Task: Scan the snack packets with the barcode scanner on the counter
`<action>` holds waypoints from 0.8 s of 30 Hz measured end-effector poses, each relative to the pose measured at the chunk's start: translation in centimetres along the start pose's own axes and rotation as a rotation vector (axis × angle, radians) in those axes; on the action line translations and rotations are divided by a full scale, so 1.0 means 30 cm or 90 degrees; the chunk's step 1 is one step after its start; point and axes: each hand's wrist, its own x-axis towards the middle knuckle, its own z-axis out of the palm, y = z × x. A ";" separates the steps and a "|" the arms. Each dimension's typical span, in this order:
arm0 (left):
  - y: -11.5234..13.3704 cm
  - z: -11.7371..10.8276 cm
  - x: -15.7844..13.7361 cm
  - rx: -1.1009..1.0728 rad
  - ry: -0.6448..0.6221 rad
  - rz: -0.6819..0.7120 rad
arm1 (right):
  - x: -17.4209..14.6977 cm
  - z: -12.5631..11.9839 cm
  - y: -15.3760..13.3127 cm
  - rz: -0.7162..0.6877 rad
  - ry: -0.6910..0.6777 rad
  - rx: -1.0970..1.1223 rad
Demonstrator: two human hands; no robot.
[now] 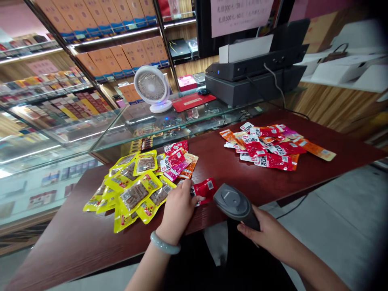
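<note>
My left hand [181,202], with a pale bangle [165,243] on its wrist, is closed on the left end of a red snack packet [205,190] lying on the dark red table. The packet's barcode faces up. In my right hand [266,232] is a dark grey barcode scanner [235,204], gripped by its handle, its head close to that packet. Left of my left hand lies a heap of yellow snack packets [136,194]. Red, pink and orange packets [178,161] lie just behind it. A larger pile of red and orange packets [262,145] rests farther back on the right.
Behind the table [218,161] runs a glass display counter [127,117] bearing a white fan [152,87], a red mat [194,102] and a black cash-register machine [251,81]. Shelves of orange boxes [121,58] line the back. A cable hangs off the table's front right edge.
</note>
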 end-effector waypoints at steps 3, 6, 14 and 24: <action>-0.010 0.020 0.037 -0.168 -0.008 -0.016 | 0.000 -0.015 0.004 -0.010 -0.004 0.014; 0.003 0.059 0.114 -0.378 -0.021 -0.056 | -0.003 -0.035 0.000 0.000 0.033 0.021; 0.180 0.132 0.367 -0.888 -0.133 -0.234 | -0.033 -0.097 0.009 0.022 0.125 0.031; 0.390 0.194 0.484 -1.003 -0.185 -0.159 | -0.038 -0.121 -0.006 0.030 0.155 0.029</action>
